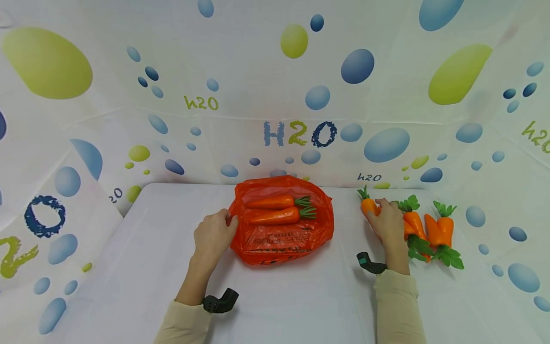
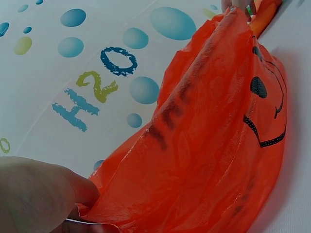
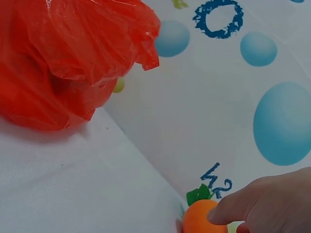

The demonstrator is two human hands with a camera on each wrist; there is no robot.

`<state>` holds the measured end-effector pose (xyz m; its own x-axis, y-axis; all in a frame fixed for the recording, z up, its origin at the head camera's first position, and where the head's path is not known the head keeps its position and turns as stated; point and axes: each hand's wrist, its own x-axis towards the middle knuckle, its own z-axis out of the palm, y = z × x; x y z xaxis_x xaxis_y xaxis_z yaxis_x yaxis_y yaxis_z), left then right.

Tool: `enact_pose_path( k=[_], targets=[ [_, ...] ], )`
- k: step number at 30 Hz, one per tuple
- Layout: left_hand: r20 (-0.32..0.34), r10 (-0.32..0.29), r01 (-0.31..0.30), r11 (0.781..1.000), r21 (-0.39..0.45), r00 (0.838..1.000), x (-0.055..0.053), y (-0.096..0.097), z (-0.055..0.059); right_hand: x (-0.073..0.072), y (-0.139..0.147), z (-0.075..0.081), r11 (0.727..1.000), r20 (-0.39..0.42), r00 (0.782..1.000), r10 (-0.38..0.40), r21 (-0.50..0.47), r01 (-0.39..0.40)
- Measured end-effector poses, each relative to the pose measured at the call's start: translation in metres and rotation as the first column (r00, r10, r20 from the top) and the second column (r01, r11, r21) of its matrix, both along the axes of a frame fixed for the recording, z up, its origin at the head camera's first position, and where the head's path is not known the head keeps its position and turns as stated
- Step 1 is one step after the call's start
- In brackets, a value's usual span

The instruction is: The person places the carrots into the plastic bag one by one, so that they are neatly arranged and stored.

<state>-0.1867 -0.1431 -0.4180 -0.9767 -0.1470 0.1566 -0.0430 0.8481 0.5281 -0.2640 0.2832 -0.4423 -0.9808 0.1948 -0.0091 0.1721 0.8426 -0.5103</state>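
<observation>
My left hand (image 1: 213,234) pinches the left edge of a red plastic bag (image 1: 279,241) between thumb and fingers. Two long orange carrots (image 1: 275,218) with thin green tops lie in the bag's mouth, side by side. To the right, my right hand (image 1: 390,222) grips a short carrot (image 1: 368,206) at the left end of a carrot pile; its leafy top shows above the fingers. In the right wrist view the thumb presses on the round orange end of this carrot (image 3: 200,217). My palm hides its lower part. The bag's side (image 2: 194,145) fills much of the left wrist view.
Several more toy-like carrots (image 1: 447,230) with green leaves lie beside and behind the right hand. A white cloth (image 1: 318,296) covers the table, and a patterned H2O sheet (image 1: 240,143) rises at its far edge. Both wrists wear a black camera band (image 1: 221,302).
</observation>
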Motion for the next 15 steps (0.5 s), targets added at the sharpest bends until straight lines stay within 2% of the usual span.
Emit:
enact_pose_path(
  k=[15],
  targets=[
    [-0.008, -0.007, 0.007, 1.0, -0.004, 1.0, -0.0001, -0.0006, -0.0001, -0.0068, -0.0008, -0.0102, 0.998, 0.065, 0.998, -0.005, 0.062, 0.001]
  ],
)
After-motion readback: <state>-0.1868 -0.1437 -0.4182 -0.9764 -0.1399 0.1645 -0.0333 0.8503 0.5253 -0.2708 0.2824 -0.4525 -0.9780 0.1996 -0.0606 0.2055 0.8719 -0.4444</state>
